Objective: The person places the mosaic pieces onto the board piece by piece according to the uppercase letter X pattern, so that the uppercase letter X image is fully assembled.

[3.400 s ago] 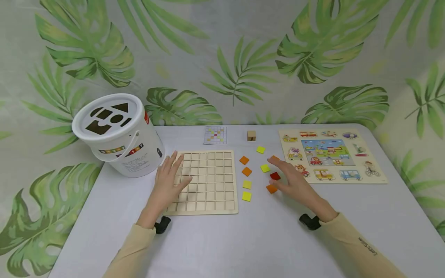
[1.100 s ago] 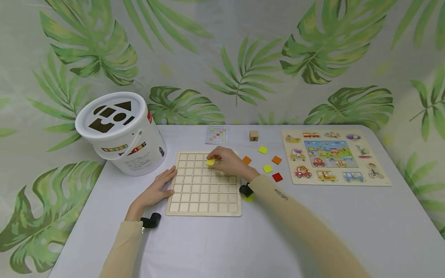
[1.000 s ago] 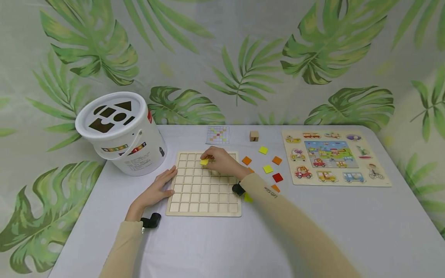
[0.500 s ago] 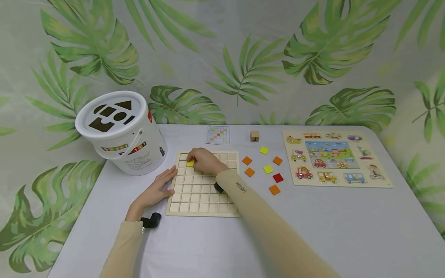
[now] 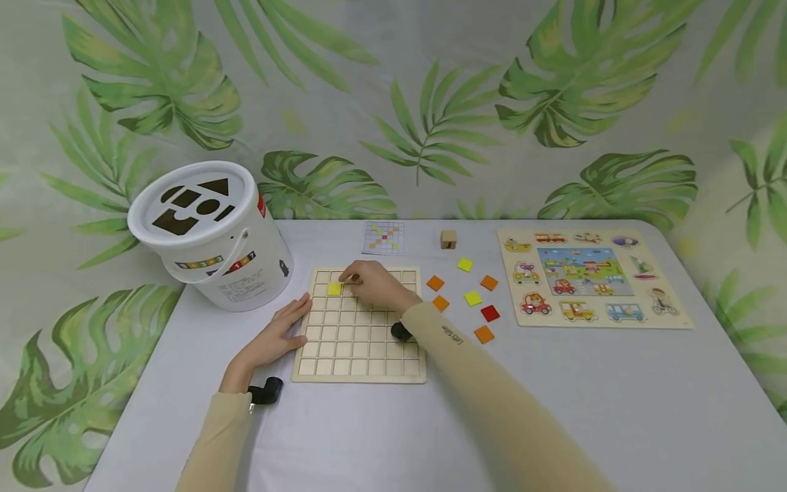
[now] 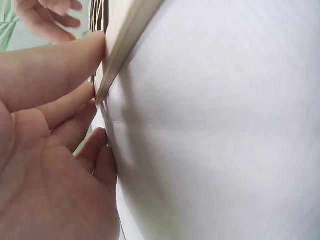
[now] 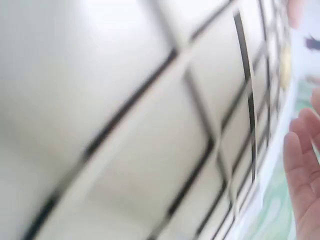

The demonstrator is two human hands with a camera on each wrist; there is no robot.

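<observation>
In the head view a yellow square tile [image 5: 335, 289] lies in the second row, second column of the wooden grid board [image 5: 359, 379]. Just to its right is my right hand [image 5: 376, 283], fingers loosely bent over the board and apart from the tile, with nothing visible in its grasp. My left hand [image 5: 277, 336] rests along the board's left edge, fingers extended, and the left wrist view shows fingertips [image 6: 97, 42] touching that edge. Blurred grid cells [image 7: 150, 145] fill most of the right wrist view.
Right of the board lie several orange tiles [image 5: 484, 334], yellow tiles [image 5: 473, 298] and a red tile [image 5: 490, 313]. A printed pattern card [image 5: 384, 238] and wooden cube [image 5: 448, 239] sit behind. A white bucket [image 5: 212, 236] stands left, a picture puzzle [image 5: 584, 273] right.
My right hand took a yellow tile from the table, carried it left across the board, let it go in a cell and drew slightly right. My left hand shifted to lie along the edge.
</observation>
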